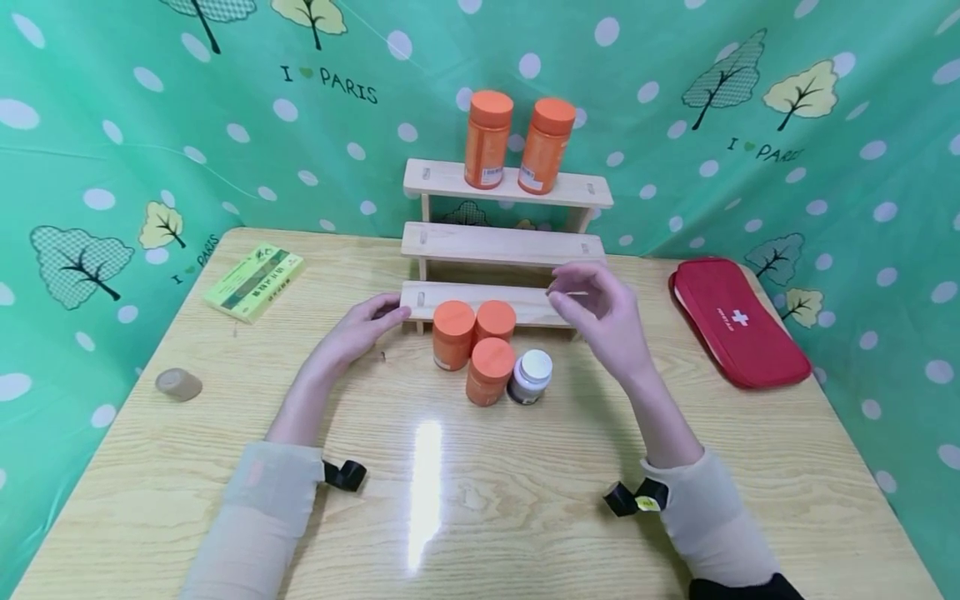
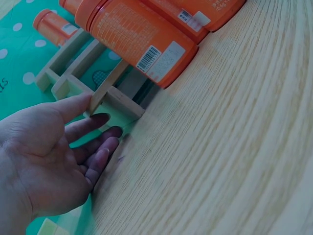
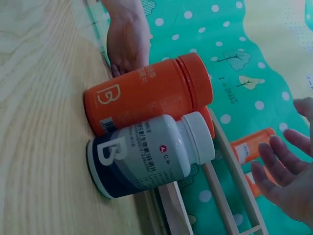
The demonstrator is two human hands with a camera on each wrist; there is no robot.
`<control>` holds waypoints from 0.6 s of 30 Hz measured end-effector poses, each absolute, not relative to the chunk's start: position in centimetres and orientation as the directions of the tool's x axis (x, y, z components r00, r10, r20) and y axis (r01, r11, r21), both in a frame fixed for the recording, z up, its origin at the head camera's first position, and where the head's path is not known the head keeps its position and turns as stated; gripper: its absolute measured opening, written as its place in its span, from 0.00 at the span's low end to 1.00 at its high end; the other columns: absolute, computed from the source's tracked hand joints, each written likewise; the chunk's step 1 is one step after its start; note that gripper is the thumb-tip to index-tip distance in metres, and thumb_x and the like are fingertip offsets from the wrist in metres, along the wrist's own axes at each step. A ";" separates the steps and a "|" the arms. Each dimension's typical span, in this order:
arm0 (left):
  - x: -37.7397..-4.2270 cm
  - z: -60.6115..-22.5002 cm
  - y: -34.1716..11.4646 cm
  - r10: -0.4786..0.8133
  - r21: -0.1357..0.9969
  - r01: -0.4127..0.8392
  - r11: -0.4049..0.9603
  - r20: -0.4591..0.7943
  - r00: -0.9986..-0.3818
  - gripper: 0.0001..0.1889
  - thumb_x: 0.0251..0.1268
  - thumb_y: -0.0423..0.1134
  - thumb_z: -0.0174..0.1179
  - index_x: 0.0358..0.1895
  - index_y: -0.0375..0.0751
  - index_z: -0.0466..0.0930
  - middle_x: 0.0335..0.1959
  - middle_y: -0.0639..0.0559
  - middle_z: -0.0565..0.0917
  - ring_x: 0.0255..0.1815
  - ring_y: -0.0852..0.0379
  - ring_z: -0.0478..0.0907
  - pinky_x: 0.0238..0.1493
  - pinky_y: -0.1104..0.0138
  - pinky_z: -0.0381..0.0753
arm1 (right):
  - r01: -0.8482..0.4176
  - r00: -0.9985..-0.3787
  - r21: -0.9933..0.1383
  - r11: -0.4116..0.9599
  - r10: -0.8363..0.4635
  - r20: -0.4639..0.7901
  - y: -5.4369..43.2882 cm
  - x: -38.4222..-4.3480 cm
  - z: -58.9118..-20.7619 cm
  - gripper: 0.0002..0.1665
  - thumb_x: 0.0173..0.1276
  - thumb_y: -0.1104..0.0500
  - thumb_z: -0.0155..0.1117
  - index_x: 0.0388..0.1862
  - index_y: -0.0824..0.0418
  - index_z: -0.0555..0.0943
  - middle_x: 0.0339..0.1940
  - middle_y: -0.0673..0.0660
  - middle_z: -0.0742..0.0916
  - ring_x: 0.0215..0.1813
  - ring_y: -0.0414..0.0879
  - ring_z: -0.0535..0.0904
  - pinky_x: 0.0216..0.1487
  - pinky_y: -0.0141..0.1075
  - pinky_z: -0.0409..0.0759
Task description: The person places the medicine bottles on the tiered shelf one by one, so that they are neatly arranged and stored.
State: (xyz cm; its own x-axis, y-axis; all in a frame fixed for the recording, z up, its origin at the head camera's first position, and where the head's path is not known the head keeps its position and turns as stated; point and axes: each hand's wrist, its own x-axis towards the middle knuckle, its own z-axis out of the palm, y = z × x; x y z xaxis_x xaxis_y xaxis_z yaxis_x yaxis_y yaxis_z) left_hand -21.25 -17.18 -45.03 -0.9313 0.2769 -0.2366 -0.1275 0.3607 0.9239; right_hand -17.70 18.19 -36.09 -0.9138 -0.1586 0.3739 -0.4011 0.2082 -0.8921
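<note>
A three-step wooden rack (image 1: 502,242) stands at the back of the table. My left hand (image 1: 367,325) touches the left end of its lowest step with the thumb; in the left wrist view the other fingers hang loosely bent beside that end. Over the lowest step's right end, my right hand (image 1: 600,312) is raised with loosely bent fingers (image 3: 281,169) and holds nothing. Three orange bottles (image 1: 489,375) are grouped in front of the rack, between the hands. A white-capped bottle (image 3: 142,152) with a dark blue lower label stands beside them.
Two more orange bottles (image 1: 547,150) stand on the rack's top step. A green-yellow box (image 1: 253,282) and a small greyish-brown cylinder (image 1: 178,384) lie at the left. A red first-aid pouch (image 1: 738,325) lies at the right. Patterned green cloth (image 1: 300,133) hangs behind the table.
</note>
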 end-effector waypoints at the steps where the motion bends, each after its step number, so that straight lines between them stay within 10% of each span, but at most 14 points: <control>1: -21.2 -45.0 -17.1 0.278 0.923 -0.128 0.362 -0.238 -0.931 0.34 0.79 0.55 0.53 0.79 0.40 0.61 0.79 0.37 0.64 0.82 0.37 0.57 0.84 0.43 0.55 | -0.392 -0.916 -0.885 0.251 -0.191 0.352 18.2 -17.4 -36.2 0.17 0.70 0.65 0.68 0.56 0.68 0.80 0.45 0.55 0.86 0.49 0.44 0.83 0.54 0.30 0.84; 9: -21.2 -44.8 -17.3 0.268 0.918 -0.135 0.373 -0.246 -0.932 0.36 0.79 0.56 0.53 0.80 0.41 0.59 0.81 0.37 0.63 0.83 0.38 0.55 0.84 0.43 0.54 | -0.465 -0.865 -0.760 0.454 -0.416 0.280 17.5 -16.3 -36.3 0.22 0.63 0.57 0.78 0.55 0.58 0.84 0.51 0.55 0.88 0.53 0.44 0.84 0.60 0.50 0.84; 18: -21.4 -45.1 -17.3 0.267 0.921 -0.130 0.368 -0.239 -0.934 0.34 0.79 0.55 0.54 0.79 0.40 0.62 0.80 0.38 0.65 0.83 0.39 0.57 0.84 0.45 0.56 | -0.495 -0.847 -0.569 0.657 -0.509 0.150 16.4 -15.4 -36.8 0.31 0.54 0.37 0.82 0.54 0.46 0.85 0.50 0.44 0.87 0.56 0.45 0.83 0.62 0.46 0.82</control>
